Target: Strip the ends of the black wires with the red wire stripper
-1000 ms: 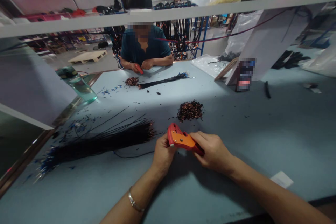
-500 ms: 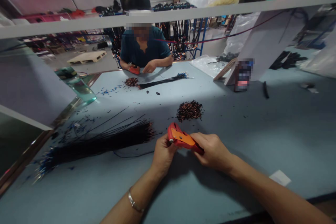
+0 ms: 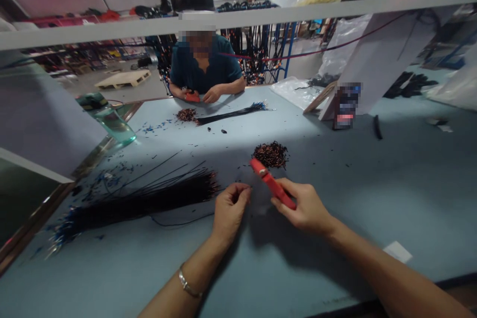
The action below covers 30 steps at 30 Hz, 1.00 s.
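Observation:
My right hand [image 3: 306,204] is wrapped round a red wire stripper [image 3: 275,186], tilted so its narrow edge shows and its head points up and left. A thin black wire [image 3: 182,223] runs along the table into my left hand [image 3: 231,208], whose thumb and forefinger are pinched on it. A small gap lies between these fingertips and the stripper. To the left is a thick bundle of black wires [image 3: 145,200], copper-coloured ends at the right and blue ends at the left. Just beyond the stripper sits a pile of short black and copper-coloured scraps [image 3: 271,154].
Across the table a co-worker [image 3: 204,67] holds a red tool [image 3: 193,96] behind a smaller wire bundle [image 3: 231,114]. A bottle [image 3: 118,125] leans at the left, and a phone [image 3: 345,107] stands by the right post. A white bar [image 3: 122,35] crosses overhead.
My right hand has turned the wire stripper and drawn it away from my left hand, its head now nearer the scrap pile. The left hand has shifted slightly left, still pinching.

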Each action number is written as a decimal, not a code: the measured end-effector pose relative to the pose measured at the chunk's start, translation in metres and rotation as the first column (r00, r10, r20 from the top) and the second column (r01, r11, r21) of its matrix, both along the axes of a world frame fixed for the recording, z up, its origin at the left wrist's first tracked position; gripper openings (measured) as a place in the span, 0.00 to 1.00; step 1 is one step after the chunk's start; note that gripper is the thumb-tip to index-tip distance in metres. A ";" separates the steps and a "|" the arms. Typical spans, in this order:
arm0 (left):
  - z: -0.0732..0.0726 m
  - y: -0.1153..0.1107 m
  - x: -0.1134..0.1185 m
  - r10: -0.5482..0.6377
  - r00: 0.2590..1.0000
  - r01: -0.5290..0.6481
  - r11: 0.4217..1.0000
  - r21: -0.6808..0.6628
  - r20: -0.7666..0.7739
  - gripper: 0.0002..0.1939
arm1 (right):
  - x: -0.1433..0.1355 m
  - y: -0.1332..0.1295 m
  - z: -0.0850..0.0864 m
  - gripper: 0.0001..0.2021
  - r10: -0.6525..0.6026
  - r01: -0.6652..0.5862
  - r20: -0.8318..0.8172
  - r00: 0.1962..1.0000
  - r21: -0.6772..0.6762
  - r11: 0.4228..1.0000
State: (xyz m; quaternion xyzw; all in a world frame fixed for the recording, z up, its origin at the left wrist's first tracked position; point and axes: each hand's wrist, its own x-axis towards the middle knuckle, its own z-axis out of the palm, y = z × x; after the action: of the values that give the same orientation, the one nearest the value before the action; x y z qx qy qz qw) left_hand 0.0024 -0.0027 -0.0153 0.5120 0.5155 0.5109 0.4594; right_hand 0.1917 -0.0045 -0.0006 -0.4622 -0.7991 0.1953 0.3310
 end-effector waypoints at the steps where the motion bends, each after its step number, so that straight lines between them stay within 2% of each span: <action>1: 0.000 0.001 -0.001 0.024 1.000 -0.024 1.000 0.006 -0.017 0.10 | 0.002 0.001 0.003 0.06 -0.021 0.014 -0.080 0.997 -0.091 0.996; 3: -0.001 0.002 -0.004 0.076 0.995 -0.074 0.997 0.032 -0.061 0.09 | 0.005 0.004 0.006 0.07 -0.064 -0.047 -0.306 0.950 -0.340 0.939; 6: -0.002 0.004 -0.007 0.141 0.981 -0.132 0.988 0.075 -0.131 0.09 | 0.007 0.007 0.006 0.13 -0.154 -0.256 -0.563 0.812 -0.581 0.773; 10: -0.003 0.006 -0.008 0.161 0.972 -0.150 0.986 0.076 -0.168 0.10 | 0.007 0.009 0.003 0.15 -0.303 -0.501 -0.724 0.619 -0.662 0.558; 12: -0.003 0.006 -0.008 0.154 0.971 -0.144 0.987 0.069 -0.181 0.10 | 0.008 0.009 0.003 0.16 -0.341 -0.575 -0.758 0.557 -0.647 0.500; 13: -0.002 0.006 -0.008 0.152 0.970 -0.142 0.988 0.067 -0.188 0.10 | 0.008 0.009 0.003 0.17 -0.343 -0.589 -0.769 0.540 -0.636 0.499; 15: -0.002 0.006 -0.007 0.151 0.968 -0.140 0.988 0.068 -0.201 0.10 | 0.010 0.009 0.005 0.21 -0.328 -0.594 -0.793 0.513 -0.604 0.532; 18: -0.003 0.006 -0.007 0.161 0.962 -0.147 0.986 0.079 -0.222 0.09 | 0.017 0.009 0.011 0.25 -0.248 -0.562 -0.839 0.485 -0.516 0.647; 22: -0.008 0.008 -0.009 0.169 0.954 -0.150 0.984 0.094 -0.247 0.07 | 0.027 0.009 0.020 0.24 -0.159 -0.375 -0.816 0.556 -0.417 0.828; 24: -0.010 0.009 -0.011 0.163 0.953 -0.139 0.984 0.109 -0.255 0.07 | 0.029 0.009 0.021 0.23 -0.156 -0.294 -0.795 0.586 -0.388 0.873; 27: -0.011 0.008 -0.012 0.162 0.952 -0.125 0.980 0.154 -0.259 0.08 | 0.028 0.011 0.019 0.24 -0.155 -0.339 -0.819 0.553 -0.391 0.856; 30: -0.010 0.005 -0.011 0.172 0.946 -0.120 0.973 0.196 -0.273 0.09 | 0.022 0.011 0.013 0.24 -0.191 -0.461 -0.844 0.501 -0.447 0.767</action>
State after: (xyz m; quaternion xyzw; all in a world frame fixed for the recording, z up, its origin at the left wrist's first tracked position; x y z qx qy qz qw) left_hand -0.0082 0.0020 -0.0256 0.5801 0.5663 0.5071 0.2929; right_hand 0.2138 0.0062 0.0123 -0.3160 -0.4511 0.6762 0.4893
